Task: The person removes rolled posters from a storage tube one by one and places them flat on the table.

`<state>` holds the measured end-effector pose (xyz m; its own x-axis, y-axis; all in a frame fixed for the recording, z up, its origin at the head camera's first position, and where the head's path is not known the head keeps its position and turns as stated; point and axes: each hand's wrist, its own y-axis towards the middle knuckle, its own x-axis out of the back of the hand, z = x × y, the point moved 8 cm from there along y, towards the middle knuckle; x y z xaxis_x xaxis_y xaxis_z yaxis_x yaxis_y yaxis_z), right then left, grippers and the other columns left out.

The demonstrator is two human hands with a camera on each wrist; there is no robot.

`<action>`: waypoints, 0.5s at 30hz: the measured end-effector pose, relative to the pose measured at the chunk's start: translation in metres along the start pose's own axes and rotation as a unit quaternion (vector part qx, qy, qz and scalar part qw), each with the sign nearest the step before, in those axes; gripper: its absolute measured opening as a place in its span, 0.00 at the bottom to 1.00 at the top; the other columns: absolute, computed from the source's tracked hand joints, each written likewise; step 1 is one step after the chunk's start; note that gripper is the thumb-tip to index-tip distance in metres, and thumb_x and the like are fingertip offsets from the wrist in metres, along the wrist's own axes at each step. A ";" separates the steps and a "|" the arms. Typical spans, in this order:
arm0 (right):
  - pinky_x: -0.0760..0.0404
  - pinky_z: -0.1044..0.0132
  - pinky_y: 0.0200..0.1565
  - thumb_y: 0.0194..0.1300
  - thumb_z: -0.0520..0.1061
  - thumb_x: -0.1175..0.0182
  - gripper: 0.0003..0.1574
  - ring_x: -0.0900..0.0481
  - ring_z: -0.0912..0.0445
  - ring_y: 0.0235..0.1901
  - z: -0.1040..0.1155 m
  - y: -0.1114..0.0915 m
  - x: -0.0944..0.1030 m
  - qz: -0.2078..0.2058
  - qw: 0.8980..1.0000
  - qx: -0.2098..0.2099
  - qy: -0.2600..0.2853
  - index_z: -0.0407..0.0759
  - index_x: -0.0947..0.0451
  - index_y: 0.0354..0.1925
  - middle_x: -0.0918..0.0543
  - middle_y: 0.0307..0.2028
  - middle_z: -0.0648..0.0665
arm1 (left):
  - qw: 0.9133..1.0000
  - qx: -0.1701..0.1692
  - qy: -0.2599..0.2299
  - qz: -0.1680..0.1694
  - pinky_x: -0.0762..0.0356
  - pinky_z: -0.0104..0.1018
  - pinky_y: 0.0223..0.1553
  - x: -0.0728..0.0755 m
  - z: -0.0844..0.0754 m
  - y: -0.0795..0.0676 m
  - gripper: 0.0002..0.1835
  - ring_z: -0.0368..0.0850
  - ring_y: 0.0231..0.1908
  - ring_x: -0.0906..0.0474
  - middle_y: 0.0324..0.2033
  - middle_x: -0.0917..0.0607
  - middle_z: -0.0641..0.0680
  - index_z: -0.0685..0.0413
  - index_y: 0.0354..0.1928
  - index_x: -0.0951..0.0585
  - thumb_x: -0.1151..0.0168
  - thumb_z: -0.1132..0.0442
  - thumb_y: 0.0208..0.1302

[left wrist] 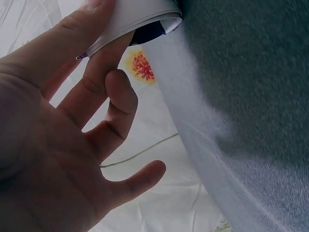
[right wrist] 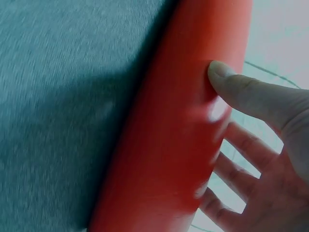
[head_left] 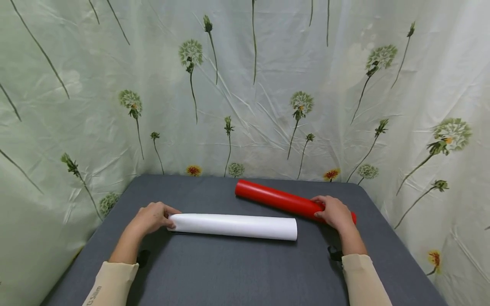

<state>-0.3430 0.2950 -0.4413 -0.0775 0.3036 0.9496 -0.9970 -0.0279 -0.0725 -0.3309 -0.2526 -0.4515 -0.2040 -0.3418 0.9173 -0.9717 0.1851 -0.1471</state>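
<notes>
A white roll of sheet material (head_left: 237, 226) lies across the middle of the dark grey table (head_left: 229, 272). My left hand (head_left: 151, 217) pinches its left end, thumb outside and a finger inside the tube. In the left wrist view the roll's end (left wrist: 145, 13) has layered edges and a dark inner side; the other fingers are away from it. Behind and to the right, a glossy red roll (head_left: 275, 199) lies slanted, its right end nearer me. My right hand (head_left: 334, 211) grips it near that end. In the right wrist view the thumb (right wrist: 236, 89) presses the red surface while the fingers reach the far side.
A pale curtain (head_left: 245, 97) printed with dandelions and small flowers hangs behind the table and along both sides. Both forearms come in from the front edge in cream sleeves (head_left: 111, 282), with a dark strap piece (head_left: 334, 253) at the wrist.
</notes>
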 end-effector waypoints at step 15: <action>0.26 0.31 0.63 0.66 0.44 0.27 0.32 0.24 0.33 0.65 0.030 0.036 -0.012 -0.072 0.996 0.049 -0.013 0.50 0.19 0.67 0.20 0.67 0.33 | 1.000 0.000 -0.001 0.004 0.29 0.67 0.55 -0.004 -0.015 0.005 0.20 0.49 0.44 0.15 0.45 0.06 0.53 0.41 0.53 0.08 0.19 0.56 0.57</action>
<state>-0.3775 0.2616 -0.4458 0.0674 0.2871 0.9555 -0.9925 -0.0782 0.0935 -0.3328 -0.2370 -0.4503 -0.2114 -0.3431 0.9152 -0.9701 0.1877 -0.1537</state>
